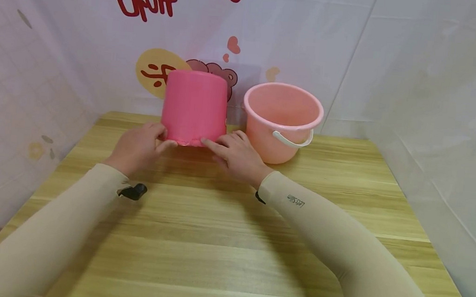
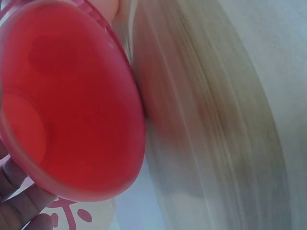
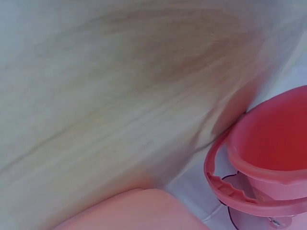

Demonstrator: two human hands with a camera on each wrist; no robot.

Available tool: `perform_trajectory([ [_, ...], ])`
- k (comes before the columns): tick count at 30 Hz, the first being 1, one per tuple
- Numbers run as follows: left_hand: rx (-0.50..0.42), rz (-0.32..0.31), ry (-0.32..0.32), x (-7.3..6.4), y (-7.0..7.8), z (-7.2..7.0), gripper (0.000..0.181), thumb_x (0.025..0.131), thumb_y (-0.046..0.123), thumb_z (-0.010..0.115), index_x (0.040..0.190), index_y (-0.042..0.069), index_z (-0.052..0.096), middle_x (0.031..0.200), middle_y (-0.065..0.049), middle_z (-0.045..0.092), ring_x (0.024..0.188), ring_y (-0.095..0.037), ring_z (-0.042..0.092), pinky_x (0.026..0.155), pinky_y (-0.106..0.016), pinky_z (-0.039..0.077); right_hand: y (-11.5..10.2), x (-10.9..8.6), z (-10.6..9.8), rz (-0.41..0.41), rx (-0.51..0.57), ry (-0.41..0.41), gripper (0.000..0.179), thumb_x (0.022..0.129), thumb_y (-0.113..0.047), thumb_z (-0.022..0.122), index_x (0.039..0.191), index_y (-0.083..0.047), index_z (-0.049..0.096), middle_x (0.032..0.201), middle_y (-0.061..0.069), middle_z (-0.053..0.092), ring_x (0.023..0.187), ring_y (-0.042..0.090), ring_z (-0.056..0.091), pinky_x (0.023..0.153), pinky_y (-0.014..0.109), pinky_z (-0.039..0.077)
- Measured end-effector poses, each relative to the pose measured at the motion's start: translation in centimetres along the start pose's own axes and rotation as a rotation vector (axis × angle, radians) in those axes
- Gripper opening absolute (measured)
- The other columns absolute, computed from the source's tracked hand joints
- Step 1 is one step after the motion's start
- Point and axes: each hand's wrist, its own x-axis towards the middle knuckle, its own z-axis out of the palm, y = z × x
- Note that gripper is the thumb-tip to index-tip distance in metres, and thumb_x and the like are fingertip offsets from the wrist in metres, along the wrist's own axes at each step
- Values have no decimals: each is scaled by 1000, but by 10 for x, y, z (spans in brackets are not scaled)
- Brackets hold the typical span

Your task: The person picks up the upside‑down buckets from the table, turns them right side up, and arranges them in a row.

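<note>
A deep pink bucket (image 1: pixel 195 105) is turned over near the back wall, its base up and its mouth downward. My left hand (image 1: pixel 137 145) grips the left side of its rim, thumb toward me. In the left wrist view, those fingers (image 2: pixel 24 206) curl at the rim, and the bucket's red-looking inside shows. On the right side my right hand (image 1: pixel 239 155) holds the rim, one digit laid along the near edge. The right wrist view shows the bucket's pink handle (image 3: pixel 230 194) beside the mouth; the right hand is out of that view.
Close to the right of my right hand, a paler pink bucket (image 1: pixel 269 141) stands upright with a white handle (image 1: pixel 293 141) hanging at its front. The wooden table (image 1: pixel 214 240) meets a white printed backdrop (image 1: pixel 346 50) behind, with light sheets at both sides.
</note>
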Motion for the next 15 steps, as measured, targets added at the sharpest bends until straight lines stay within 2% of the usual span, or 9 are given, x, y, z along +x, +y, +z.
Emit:
perform_trajectory([
  [9, -37, 8, 29, -4, 2, -9, 38, 104, 46, 65, 100, 8, 61, 114, -16, 68, 98, -34, 69, 80, -53, 57, -1, 4, -4, -21, -22, 121, 49, 104, -21, 65, 152, -28, 58, 112, 6, 70, 110, 27, 63, 113, 45, 41],
  [15, -63, 24, 25, -11, 2, -18, 40, 103, 49, 65, 101, 9, 62, 114, -14, 69, 101, -32, 69, 79, -51, 58, -7, 4, -9, -89, -87, 204, 46, 102, -14, 67, 146, -27, 62, 103, 5, 71, 99, 26, 65, 109, 44, 47],
])
